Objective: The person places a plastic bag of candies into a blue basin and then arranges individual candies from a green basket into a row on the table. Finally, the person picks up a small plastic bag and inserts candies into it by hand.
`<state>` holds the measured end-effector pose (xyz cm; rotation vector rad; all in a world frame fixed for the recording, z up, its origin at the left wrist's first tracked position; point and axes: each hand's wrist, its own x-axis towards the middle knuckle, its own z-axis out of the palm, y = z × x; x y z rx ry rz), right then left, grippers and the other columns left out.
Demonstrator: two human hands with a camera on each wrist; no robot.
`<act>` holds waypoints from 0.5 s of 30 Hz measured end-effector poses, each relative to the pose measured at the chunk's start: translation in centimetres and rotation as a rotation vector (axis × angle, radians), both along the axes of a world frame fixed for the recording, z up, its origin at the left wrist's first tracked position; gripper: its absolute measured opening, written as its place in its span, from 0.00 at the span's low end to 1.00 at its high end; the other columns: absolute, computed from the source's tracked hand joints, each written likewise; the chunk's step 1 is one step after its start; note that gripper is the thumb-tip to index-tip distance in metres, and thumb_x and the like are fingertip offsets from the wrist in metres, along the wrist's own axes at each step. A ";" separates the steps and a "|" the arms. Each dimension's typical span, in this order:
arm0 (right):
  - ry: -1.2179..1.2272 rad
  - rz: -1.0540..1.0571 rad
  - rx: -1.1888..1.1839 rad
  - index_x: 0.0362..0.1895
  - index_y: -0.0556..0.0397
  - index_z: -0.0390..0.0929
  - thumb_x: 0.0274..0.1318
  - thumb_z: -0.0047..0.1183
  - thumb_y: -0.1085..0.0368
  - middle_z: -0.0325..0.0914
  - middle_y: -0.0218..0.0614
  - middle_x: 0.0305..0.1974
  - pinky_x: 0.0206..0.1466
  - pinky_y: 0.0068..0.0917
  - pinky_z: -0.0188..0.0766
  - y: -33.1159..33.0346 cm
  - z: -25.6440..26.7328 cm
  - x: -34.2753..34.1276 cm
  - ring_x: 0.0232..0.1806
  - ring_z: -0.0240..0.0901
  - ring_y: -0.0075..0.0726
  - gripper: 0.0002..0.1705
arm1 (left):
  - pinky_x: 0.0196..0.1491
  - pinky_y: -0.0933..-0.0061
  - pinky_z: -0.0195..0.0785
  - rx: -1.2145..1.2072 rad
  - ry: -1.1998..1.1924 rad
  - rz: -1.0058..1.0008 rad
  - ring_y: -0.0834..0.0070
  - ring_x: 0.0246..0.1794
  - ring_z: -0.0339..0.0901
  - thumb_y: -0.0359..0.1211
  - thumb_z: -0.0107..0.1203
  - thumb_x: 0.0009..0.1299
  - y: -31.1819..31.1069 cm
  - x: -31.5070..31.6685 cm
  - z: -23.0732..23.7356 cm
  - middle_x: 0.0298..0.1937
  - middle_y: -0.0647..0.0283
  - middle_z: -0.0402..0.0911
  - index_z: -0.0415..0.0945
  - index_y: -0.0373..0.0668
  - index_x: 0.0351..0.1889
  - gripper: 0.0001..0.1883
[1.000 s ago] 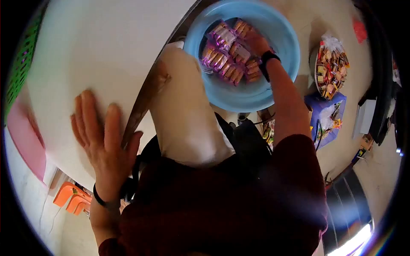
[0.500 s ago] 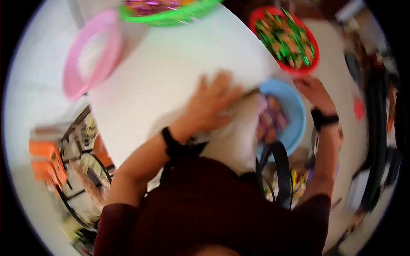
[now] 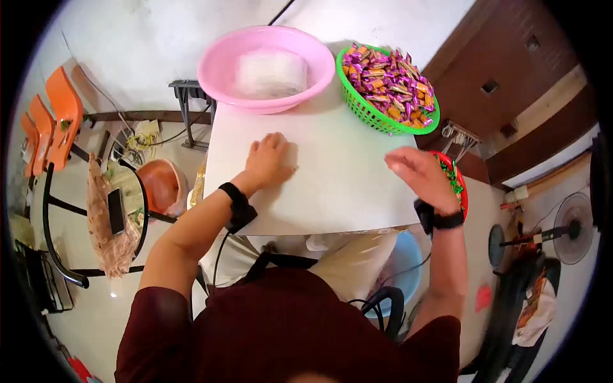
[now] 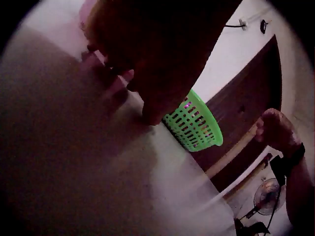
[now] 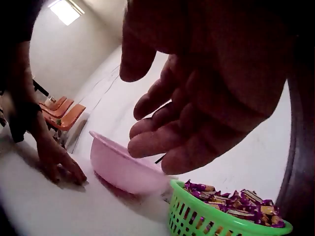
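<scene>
My left hand [image 3: 271, 163] rests on the white table [image 3: 319, 198], fingers spread loosely, holding nothing. Raised over the table's right edge, my right hand [image 3: 424, 179] is empty; the right wrist view shows its fingers [image 5: 162, 132] slightly bent and apart from the thumb. Beyond the left hand stands a pink basin [image 3: 214, 76] with a whitish, clear-looking stack [image 3: 271, 73] inside. A green basket [image 3: 370, 118] heaped with small purple-and-gold wrapped packets [image 3: 389, 83] is at the table's far right corner. Partly hidden behind the right hand is a red container [image 3: 464, 198] of green-wrapped pieces.
Below the table's front right edge sits a light blue basin [image 3: 408, 274], partly covered by the table and leg. Orange chairs [image 3: 64, 121] and a round stool [image 3: 131, 198] stand at left. A fan [image 3: 571, 230] is at right, near a brown wooden door [image 3: 511, 70].
The view has turned from the blue basin to the table. My right hand has left the packets in the blue basin, empty, and come up beside the table. The left hand stays at the tabletop.
</scene>
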<state>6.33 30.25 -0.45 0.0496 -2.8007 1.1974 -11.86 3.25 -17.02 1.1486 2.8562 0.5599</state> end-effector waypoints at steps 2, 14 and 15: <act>0.044 0.032 0.063 0.43 0.60 0.78 0.61 0.54 0.63 0.81 0.36 0.35 0.42 0.26 0.72 -0.3 0.1 -4.2 0.37 0.75 0.26 0.12 | 0.67 0.46 0.51 0.002 -0.016 0.075 0.55 0.70 0.56 0.44 0.61 0.61 -1.0 -0.5 0.5 0.67 0.51 0.63 0.71 0.46 0.59 0.28; -0.011 -0.491 -0.096 0.30 0.59 0.83 0.50 0.59 0.59 0.81 0.38 0.23 0.34 0.30 0.74 10.4 -8.6 -26.2 0.28 0.79 0.32 0.14 | 0.66 0.43 0.46 0.171 0.161 0.291 0.50 0.70 0.54 0.44 0.56 0.64 -0.9 -1.0 -1.3 0.69 0.45 0.60 0.70 0.42 0.56 0.25; -0.036 -0.513 -0.027 0.31 0.57 0.82 0.51 0.59 0.59 0.80 0.34 0.24 0.32 0.27 0.72 10.7 -8.5 -27.0 0.27 0.77 0.29 0.13 | 0.66 0.43 0.46 0.157 0.157 0.307 0.51 0.70 0.54 0.44 0.56 0.64 -0.7 -0.9 -1.3 0.69 0.45 0.60 0.70 0.42 0.56 0.25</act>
